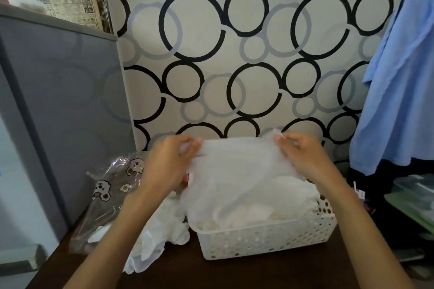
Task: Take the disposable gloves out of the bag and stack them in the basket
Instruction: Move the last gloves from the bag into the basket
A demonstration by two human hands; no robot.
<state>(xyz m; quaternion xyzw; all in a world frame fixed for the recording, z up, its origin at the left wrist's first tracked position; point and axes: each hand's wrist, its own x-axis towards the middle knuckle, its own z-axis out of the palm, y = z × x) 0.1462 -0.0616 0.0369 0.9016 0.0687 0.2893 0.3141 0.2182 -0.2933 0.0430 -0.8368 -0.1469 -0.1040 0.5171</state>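
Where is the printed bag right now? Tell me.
In the head view, the printed bag lies on the dark table, left of the white basket, beside loose gloves.

Basket flanked by loose gloves left, clutter right, wall behind

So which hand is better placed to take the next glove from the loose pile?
Probably the left hand. The pile lies left of the basket, under the left forearm, next to the bag. The right hand is over the basket's far side. Both pinch one glove now.
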